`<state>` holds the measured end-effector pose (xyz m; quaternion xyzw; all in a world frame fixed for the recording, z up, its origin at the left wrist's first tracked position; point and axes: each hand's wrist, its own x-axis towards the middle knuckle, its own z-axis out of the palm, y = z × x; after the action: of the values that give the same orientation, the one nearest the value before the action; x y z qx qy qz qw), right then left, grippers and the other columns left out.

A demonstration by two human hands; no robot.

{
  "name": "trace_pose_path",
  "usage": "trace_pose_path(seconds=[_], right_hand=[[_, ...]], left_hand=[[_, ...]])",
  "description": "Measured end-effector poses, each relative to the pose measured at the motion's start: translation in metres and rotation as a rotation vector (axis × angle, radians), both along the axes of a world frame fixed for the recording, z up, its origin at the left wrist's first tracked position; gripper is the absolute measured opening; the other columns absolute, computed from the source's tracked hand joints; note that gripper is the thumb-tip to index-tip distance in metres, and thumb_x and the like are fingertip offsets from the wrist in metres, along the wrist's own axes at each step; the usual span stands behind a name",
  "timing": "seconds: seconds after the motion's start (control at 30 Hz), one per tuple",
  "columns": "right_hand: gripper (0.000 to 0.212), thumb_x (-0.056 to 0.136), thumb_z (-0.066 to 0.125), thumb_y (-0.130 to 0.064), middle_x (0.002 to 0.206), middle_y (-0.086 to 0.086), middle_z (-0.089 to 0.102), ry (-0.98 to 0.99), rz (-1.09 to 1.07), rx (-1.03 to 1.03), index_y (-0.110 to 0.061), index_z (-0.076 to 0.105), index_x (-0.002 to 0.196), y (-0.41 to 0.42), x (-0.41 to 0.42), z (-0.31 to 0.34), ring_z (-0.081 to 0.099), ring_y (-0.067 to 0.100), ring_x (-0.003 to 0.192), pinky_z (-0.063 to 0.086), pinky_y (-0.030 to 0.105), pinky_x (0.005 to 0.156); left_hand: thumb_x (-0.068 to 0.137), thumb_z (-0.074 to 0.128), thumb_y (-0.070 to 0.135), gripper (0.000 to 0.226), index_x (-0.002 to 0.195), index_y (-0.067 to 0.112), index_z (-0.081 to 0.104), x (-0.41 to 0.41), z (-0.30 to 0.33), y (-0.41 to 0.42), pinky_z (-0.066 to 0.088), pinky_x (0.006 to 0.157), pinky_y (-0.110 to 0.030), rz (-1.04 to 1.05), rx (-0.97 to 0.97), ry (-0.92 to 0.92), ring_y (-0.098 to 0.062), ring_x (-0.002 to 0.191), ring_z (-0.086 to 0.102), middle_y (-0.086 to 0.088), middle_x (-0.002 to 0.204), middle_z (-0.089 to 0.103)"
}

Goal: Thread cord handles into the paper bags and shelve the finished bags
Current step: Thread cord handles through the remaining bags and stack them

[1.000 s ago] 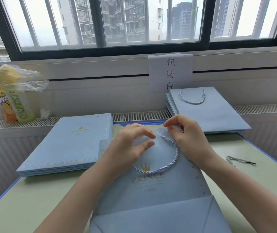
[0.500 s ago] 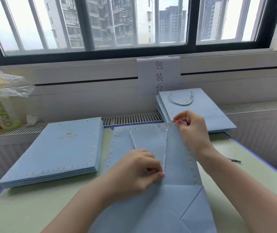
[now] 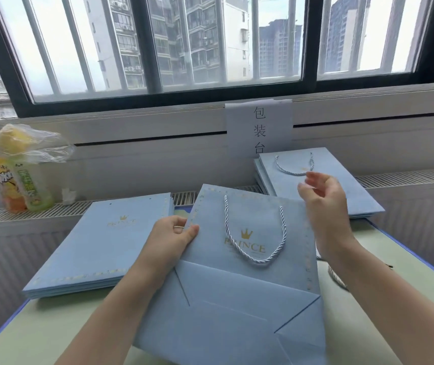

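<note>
Pale blue bag (image 3: pixel 250 285), gold crown print; blue-white twisted cord (image 3: pixel 255 256); pale green table (image 3: pixel 39 335)

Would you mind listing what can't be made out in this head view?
- Loose cord on the table: mostly hidden behind the right forearm.
- Back side of the held bag: faces away, so a second handle cannot be confirmed.
- Right hand: fingers motion-blurred.
- Left stack: bag count too fine to tell.

Window-side work table, daylight

Pale green table (image 3: pixel 52 335) with blue edge; dark-framed barred window (image 3: pixel 308 48) facing apartment towers; white radiator grille (image 3: pixel 408 176) along the sill; paper sign (image 3: pixel 259 127); drink bottles (image 3: pixel 18 185).
</note>
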<state>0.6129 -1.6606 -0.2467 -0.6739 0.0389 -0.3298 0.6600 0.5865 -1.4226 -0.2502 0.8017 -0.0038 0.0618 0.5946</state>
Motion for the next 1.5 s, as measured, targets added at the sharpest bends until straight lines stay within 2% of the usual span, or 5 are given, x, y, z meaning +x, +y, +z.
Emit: trace_pose_path(seconds=[0.27, 0.43, 0.7, 1.03, 1.5], right_hand=[[0.042, 0.099, 0.033, -0.046, 0.093, 0.005, 0.064, 0.42, -0.143, -1.026, -0.019, 0.061, 0.082, 0.006, -0.004, -0.011, 0.05, 0.031, 0.103, 0.037, 0.039, 0.084], [0.054, 0.099, 0.034, -0.045, 0.059, 0.005, 0.049, 0.313, 0.052, -0.867, -0.011, 0.037, 0.057, 0.01, -0.01, -0.009, 0.049, 0.03, 0.068, 0.036, 0.037, 0.062], [0.05, 0.096, 0.019, -0.059, 0.079, -0.001, 0.052, 0.532, 0.157, -1.04, -0.019, 0.037, 0.071, 0.036, -0.021, -0.017, 0.048, 0.026, 0.08, 0.035, 0.034, 0.067], [0.054, 0.1, 0.033, -0.043, 0.05, -0.002, 0.03, 0.194, 0.288, -0.924, -0.017, 0.023, 0.054, 0.045, -0.028, -0.007, 0.029, 0.015, 0.051, 0.026, 0.036, 0.056], [0.058, 0.098, 0.038, -0.041, 0.046, -0.002, 0.031, 0.317, 0.037, -0.947, -0.013, 0.025, 0.049, 0.029, -0.024, -0.001, 0.031, 0.02, 0.048, 0.026, 0.031, 0.051]], left_hand=[[0.064, 0.061, 0.004, 0.026, 0.09, 0.002, 0.057, -0.009, 0.017, 0.007, 0.055, 0.058, -0.029, -0.376, -0.411, 0.18, -0.026, 0.063, 0.066, -0.018, 0.08, 0.067], [0.057, 0.062, 0.005, 0.028, 0.084, 0.011, 0.066, 0.008, 0.028, 0.004, 0.049, 0.049, -0.022, -0.422, -0.166, 0.267, -0.017, 0.054, 0.063, 0.0, 0.063, 0.07], [0.082, 0.051, -0.02, 0.028, 0.09, 0.006, 0.059, 0.007, 0.001, -0.003, 0.052, 0.052, -0.017, -0.309, -0.224, 0.243, -0.009, 0.054, 0.067, -0.009, 0.079, 0.069], [0.076, 0.067, 0.029, 0.036, 0.102, 0.004, 0.066, -0.007, 0.01, -0.002, 0.056, 0.06, -0.027, -0.46, -0.275, 0.205, -0.021, 0.075, 0.07, -0.012, 0.09, 0.072], [0.087, 0.066, 0.018, 0.019, 0.084, 0.0, 0.071, -0.003, 0.011, 0.009, 0.055, 0.052, -0.025, -0.165, -0.203, 0.221, -0.023, 0.056, 0.067, -0.016, 0.076, 0.072]])
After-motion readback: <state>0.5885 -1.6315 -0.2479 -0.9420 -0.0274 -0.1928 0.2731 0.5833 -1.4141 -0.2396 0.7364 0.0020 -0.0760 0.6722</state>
